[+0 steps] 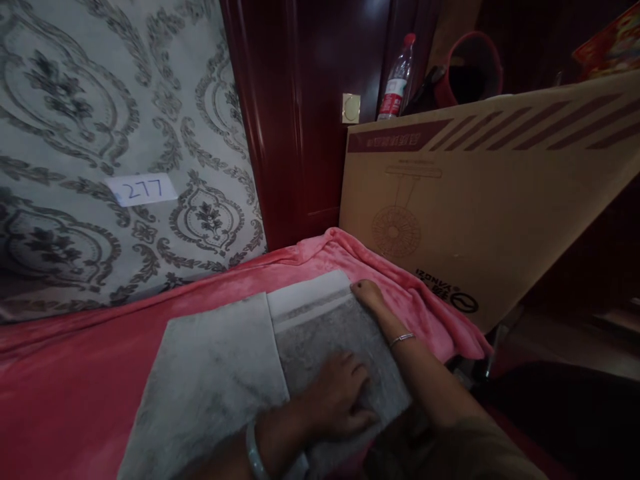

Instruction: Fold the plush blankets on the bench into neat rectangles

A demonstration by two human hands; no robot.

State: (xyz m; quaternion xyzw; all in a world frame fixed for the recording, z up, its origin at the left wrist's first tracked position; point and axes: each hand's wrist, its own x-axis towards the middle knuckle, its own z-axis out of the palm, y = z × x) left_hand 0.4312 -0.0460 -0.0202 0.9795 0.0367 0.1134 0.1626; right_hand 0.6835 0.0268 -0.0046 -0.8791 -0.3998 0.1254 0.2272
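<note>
A grey and white towel (210, 373) lies spread on a pink blanket (65, 393), its left part folded over so a paler side shows. My left hand (340, 397), with a pale bangle on the wrist, rests on the dark grey part of the towel; its fingers are slightly bent, apart and a little blurred. At the towel's far right corner, my right hand (367, 293) has its fingers closed on the edge. A thin silver bracelet (403, 339) circles the right wrist.
A large cardboard box (480, 200) stands at the right, with a plastic bottle (397, 80) on top. Behind the blanket are a patterned wall (165, 100) with a paper label (143, 189) reading 277, and a dark red door (310, 153).
</note>
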